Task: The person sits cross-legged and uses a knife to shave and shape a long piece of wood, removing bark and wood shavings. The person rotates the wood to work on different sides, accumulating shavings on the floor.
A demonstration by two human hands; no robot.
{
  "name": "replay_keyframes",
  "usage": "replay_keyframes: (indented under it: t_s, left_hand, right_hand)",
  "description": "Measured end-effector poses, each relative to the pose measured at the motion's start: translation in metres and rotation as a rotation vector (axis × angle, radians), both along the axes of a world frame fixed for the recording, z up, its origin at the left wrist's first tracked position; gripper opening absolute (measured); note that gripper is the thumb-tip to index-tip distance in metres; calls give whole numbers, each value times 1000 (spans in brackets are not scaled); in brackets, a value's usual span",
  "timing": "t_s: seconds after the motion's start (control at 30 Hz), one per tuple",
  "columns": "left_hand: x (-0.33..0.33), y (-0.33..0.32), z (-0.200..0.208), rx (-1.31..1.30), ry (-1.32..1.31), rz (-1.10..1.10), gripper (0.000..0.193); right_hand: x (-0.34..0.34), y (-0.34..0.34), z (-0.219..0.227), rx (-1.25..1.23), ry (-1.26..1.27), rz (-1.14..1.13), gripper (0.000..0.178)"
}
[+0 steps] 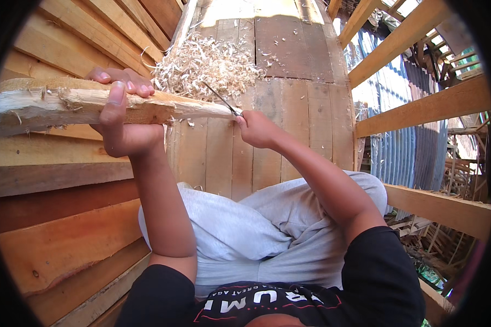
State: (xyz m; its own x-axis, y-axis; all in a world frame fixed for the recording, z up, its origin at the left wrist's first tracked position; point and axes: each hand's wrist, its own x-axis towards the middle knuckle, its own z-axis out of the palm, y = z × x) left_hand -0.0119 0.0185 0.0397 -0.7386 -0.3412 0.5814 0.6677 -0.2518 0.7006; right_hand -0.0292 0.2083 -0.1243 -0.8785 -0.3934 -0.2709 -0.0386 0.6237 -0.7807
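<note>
A long, roughly hewn piece of wood (49,106) lies across the left side, pale where it is cut and tapering to a thin tip on the right. My left hand (128,133) grips it from below, thumb on the near face and fingers over the far side. In my right hand (258,129) is a knife, closed in the fist at the wood's thin end. The knife's narrow dark blade (218,96) points away and to the left, crossing the tip. Its handle is hidden by my fingers.
Curled wood shavings (207,65) are heaped on the plank floor (294,114) beyond the wood. Stacked boards (65,240) rise on my left. A wooden railing (425,106) runs along the right, with corrugated metal sheets (393,158) beyond it. My crossed legs are close below my arms.
</note>
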Motion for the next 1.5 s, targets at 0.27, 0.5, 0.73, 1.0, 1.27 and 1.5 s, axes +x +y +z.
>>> replay_keyframes:
  t_s: [0.27, 0.5, 0.73, 1.0, 1.27, 1.5]
  left_hand:
    - [-1, -3, -1, 42, -41, 92, 24]
    - [-6, -2, 0, 79, -79, 161, 21]
    - [4, -2, 3, 67, -91, 187, 21]
    - [-2, 11, 1, 8, -61, 116, 25]
    - [-3, -3, 2, 23, -11, -32, 24]
    - [-7, -18, -5, 16, 18, -80, 25]
  right_hand:
    - [24, -15, 70, -92, 65, 43, 34]
    - [-2, 7, -14, 34, -42, 30, 36]
    - [18, -22, 62, -109, 129, 50, 37]
    - [-8, 13, -20, 154, -123, 20, 40]
    - [-10, 15, 12, 32, -150, 114, 37]
    - [9, -8, 46, 1, 34, 64, 39]
